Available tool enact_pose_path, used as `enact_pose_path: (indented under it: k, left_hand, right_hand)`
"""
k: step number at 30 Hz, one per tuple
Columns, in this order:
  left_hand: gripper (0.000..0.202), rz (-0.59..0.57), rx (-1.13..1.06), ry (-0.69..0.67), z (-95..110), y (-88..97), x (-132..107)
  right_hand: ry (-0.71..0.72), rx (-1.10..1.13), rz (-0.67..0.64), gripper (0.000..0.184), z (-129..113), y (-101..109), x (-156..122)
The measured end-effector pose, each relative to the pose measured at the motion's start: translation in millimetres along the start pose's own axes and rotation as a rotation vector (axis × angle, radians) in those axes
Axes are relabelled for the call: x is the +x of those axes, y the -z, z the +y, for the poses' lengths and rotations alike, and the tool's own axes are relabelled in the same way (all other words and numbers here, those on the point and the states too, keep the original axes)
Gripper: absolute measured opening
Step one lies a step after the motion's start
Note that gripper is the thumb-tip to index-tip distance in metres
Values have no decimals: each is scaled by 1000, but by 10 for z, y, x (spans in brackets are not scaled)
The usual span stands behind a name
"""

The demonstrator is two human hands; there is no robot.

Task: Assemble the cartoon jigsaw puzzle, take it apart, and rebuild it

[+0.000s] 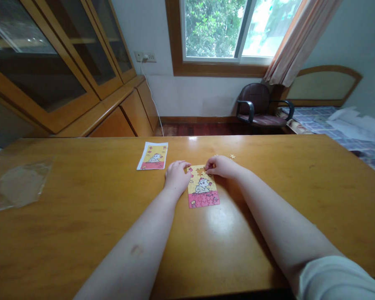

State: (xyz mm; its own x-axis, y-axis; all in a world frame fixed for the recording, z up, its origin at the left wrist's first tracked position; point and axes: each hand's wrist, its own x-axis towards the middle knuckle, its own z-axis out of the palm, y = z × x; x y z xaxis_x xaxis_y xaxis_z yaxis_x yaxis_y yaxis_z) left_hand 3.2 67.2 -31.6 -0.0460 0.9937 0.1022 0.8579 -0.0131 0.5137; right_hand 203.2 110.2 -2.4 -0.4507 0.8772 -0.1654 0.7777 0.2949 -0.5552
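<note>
A small jigsaw puzzle [203, 189] with a cartoon animal on yellow above a pink band lies flat on the wooden table [81, 216]. My left hand [176, 175] rests at the puzzle's upper left edge, fingers curled with the tips on its top corner. At the puzzle's upper right corner my right hand [221, 166] has its fingers pinched together over the top row; whether a piece is in them is hidden. A loose puzzle piece [232, 156] lies just beyond my right hand.
A printed reference picture [153, 156] of the same image lies left of the puzzle. A clear plastic bag [18, 185] lies at the table's left. Beyond the table stand a wooden cabinet [81, 83], a dark armchair [259, 106] and a bed [346, 125].
</note>
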Motion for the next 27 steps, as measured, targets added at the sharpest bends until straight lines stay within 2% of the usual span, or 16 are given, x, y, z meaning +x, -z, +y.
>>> enact_pose_path:
  k: [6, 20, 27]
  left_hand:
    - [27, 7, -3, -4, -8, -6, 5]
    - [28, 7, 2, -9, -19, -12, 10]
    - [28, 9, 8, -6, -11, -13, 13]
  right_hand:
    - [9, -25, 0, 6, -35, 13, -15]
    - [-31, -72, 113, 6, -58, -62, 4]
    - [-42, -113, 137, 16, -96, -114, 8]
